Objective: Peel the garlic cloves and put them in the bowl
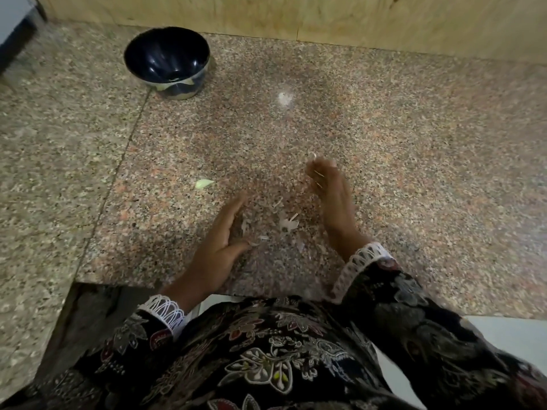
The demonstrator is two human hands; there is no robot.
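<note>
Speckled pink-grey granite counter, seam line running down the left part, plywood wall panel behind. Dark blue bowl far back left, upright, glossy inside, pale pattern on outer wall; contents not discernible beyond a small pale glint near the bottom. One peeled garlic clove, pale yellow-green, lying alone on the counter, left of both hands and well apart from the bowl. Left hand on its edge on the counter, fingers straight and together, palm facing right, holding nothing. Right hand likewise edge-on, fingers extended away from the body, palm facing left, blurred by motion; nothing gripped so far as can be seen. Between the two palms, a loose scatter of garlic skins, papery white flakes and slivers, some just beside the left thumb. Small white speck or scrap farther back on the counter, right of the bowl, too blurred to identify. Both wrists in white lace-like cuffs on dark floral-print sleeves; same floral fabric filling the lower frame. Counter edge cut in a notch at lower left, darker recess below it.
</note>
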